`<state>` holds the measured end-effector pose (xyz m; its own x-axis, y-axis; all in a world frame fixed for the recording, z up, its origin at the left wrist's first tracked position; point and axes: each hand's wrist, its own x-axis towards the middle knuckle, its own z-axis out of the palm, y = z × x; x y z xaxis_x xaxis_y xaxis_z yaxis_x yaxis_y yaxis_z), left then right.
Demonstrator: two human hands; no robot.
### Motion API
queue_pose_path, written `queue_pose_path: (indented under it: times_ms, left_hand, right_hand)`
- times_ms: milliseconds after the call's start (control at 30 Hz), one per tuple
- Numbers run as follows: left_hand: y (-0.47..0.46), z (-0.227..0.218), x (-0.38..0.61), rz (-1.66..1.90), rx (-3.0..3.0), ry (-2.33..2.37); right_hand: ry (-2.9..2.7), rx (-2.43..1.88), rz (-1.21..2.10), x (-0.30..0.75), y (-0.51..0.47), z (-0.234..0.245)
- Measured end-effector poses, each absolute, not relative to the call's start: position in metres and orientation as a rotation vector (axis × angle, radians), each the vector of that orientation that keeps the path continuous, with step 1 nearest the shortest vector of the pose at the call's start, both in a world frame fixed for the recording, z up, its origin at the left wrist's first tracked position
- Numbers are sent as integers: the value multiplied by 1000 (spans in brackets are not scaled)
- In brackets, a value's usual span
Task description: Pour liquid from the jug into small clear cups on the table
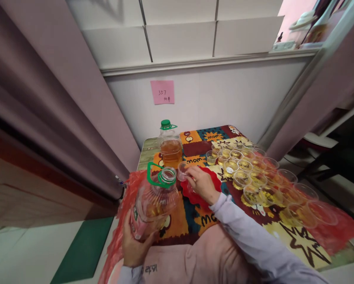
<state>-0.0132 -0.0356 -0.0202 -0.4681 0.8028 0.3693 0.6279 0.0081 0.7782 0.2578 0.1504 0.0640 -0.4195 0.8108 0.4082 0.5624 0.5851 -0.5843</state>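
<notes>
My left hand [136,243] is wrapped around the lower side of a large clear plastic jug [161,199]. The jug is uncapped, with a green carrying handle at its neck, and tilts slightly; amber liquid shows inside. A small clear plastic cup [182,172] is pinched in the fingers of my right hand [203,184], just right of the jug's mouth. Beneath that hand lies a red scalloped tray [215,178]. Behind the jug stands a second jug [170,152], green-capped and partly filled with amber liquid.
Many clear cups [249,175] holding yellowish liquid crowd the right half of the table. A patterned tablecloth [177,213] covers the table, with red plastic sheeting [122,213] over its left edge. A pink note [162,92] is stuck to the panel behind.
</notes>
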Motion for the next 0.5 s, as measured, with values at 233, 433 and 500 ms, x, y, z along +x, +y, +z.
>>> queue_pose_path:
  times_ms: [233, 433, 500]
  left_hand:
    - [-34, -17, -3, 1468, 1481, 2127]
    - [-32, -18, -3, 1453, 1527, 2125]
    - [-32, -16, -2, 1450, 1551, 2111]
  right_hand:
    - [-2130, -1394, 210, 334, 121, 33]
    - [-2191, -1398, 185, 334, 121, 22]
    - [-2210, -1381, 187, 333, 121, 23]
